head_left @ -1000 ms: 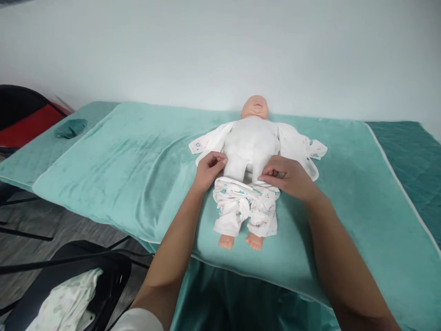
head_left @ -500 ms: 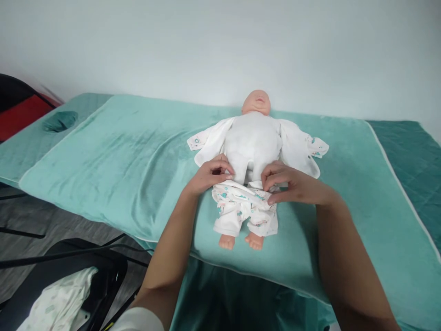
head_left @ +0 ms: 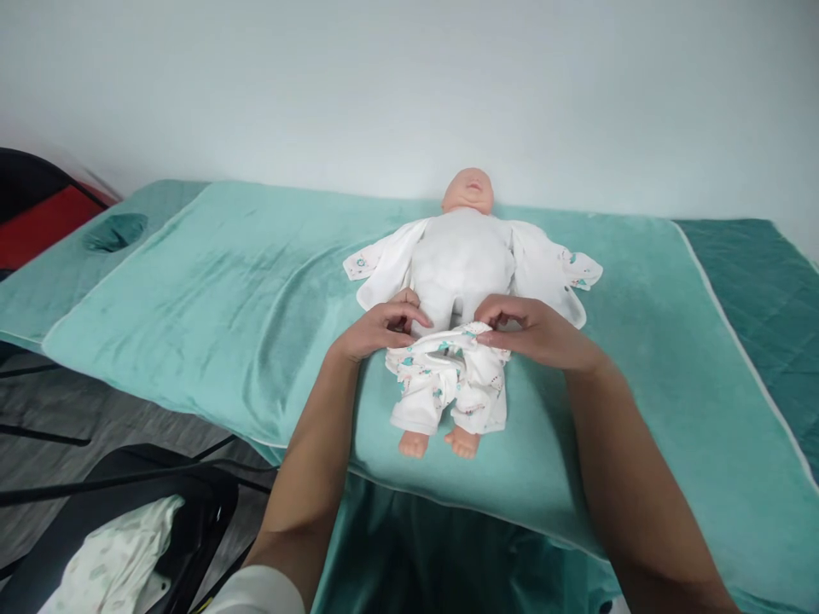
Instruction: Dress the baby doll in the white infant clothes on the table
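A baby doll (head_left: 461, 256) with a white cloth body lies on its back, its head by the wall. An opened white jacket (head_left: 543, 256) with printed cuffs spreads under it, its sleeves out to both sides. White printed pants (head_left: 479, 396) cover the lower legs, bunched around the thighs, and both bare feet stick out below. At the waistband's left side, my left hand (head_left: 382, 328) has thumb and fingers closed around the edge. My right hand (head_left: 537, 331) pinches the waistband nearer its right side, lifting it slightly. The fingertips are partly hidden by cloth.
Green plush sheeting (head_left: 205, 281) covers the massage table, which has a face hole (head_left: 115, 232) at the left end. A white wall stands behind. At lower left, a black chair (head_left: 198, 512) holds a printed white cloth (head_left: 121, 554); another red-and-black chair (head_left: 42, 217) stands further back.
My right hand has moved left and slightly up, raising the front of the pants' waistband a little higher on the thighs. My left hand stays at the left edge; the view has shifted slightly.
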### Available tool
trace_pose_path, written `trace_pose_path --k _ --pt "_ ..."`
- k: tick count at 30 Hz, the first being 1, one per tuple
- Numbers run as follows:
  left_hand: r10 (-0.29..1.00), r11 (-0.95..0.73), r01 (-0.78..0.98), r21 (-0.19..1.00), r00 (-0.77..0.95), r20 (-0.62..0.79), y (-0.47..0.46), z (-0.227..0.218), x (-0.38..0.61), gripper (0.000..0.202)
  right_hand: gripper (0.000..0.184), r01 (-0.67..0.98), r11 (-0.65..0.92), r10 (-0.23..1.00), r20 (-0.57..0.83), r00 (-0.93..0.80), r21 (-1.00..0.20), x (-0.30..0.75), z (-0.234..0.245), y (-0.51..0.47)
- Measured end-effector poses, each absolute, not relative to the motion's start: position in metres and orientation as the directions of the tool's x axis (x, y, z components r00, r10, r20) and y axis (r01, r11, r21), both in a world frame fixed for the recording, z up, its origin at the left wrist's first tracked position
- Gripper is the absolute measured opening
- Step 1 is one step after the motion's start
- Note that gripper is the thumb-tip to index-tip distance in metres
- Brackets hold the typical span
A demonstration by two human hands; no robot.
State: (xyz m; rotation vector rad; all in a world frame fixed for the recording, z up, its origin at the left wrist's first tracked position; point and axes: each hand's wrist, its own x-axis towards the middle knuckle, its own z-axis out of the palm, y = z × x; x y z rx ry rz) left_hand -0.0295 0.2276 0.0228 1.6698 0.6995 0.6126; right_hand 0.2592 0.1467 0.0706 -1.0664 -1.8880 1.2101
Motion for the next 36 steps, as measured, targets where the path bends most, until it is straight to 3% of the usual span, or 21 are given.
trace_pose_path --k 8,15,20,26,36 --pt "0.645 -0.224 0.135 0.965 0.763 0.043 0.229 0.026 -0.029 0.04 0.017 0.369 0.131 0.979 0.062 -0.194 -0.92 0.239 0.059 0.149" --pt "0.824 -0.385 0.118 0.915 0.492 0.283 0.213 0.015 -0.009 0.045 0.015 0.529 0.377 0.926 0.3 -0.229 -0.76 0.221 0.057 0.146" --pt "0.734 -0.485 0.112 0.867 0.592 0.333 0.207 0.02 -0.003 0.043 0.019 0.577 0.424 0.904 0.362 -0.226 -0.698 0.217 0.053 0.144" --pt "0.667 -0.466 0.071 0.882 0.683 0.297 0.208 0.024 -0.005 0.033 0.016 0.597 0.394 0.913 0.37 -0.17 -0.699 0.214 0.05 0.144" --pt "0.821 -0.306 -0.011 0.952 0.503 0.27 0.204 0.022 -0.003 0.034 0.009 0.65 0.315 0.936 0.341 -0.09 -0.691 0.212 0.05 0.147"
